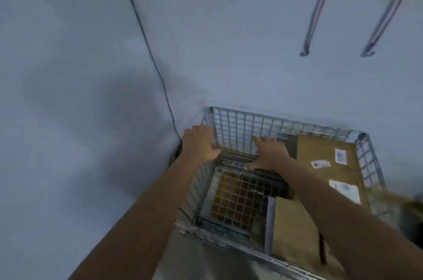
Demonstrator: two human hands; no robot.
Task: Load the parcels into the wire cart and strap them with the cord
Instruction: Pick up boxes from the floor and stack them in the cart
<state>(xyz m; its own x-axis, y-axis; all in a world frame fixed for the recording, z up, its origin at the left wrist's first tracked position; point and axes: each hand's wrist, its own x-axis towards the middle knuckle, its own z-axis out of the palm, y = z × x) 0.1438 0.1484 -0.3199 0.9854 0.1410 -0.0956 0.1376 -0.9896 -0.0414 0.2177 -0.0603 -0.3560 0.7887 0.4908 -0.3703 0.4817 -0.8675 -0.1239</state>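
A thin dark cord (146, 44) runs down the pale grey floor (68, 73) at the left and ends at the outer left corner of the galvanised square-mesh wire cart (263, 124). Whether it is attached there cannot be determined.

The left hand (200, 142) rests on the cart's far-left top corner, fingers spread and only lightly bent over the rim wire; it holds nothing else. The right hand (269, 152) reaches inside the cart with fingers extended and splayed, palm down against the far mesh wall or something just below it. The image is too blurred to confirm contact.

To the right, a large brown cardboard parcel with white labels (327, 160) lies flat in the cart against the right wall. A second plain brown cardboard parcel (295, 229) stands at the near side. The left part of the cart floor appears unoccupied.

Two grey cords with hooked ends (320, 7) lie on the floor well beyond the cart.

Assessment: loading is at least partly complete. Strapping is not yet done; no cord crosses the parcels.
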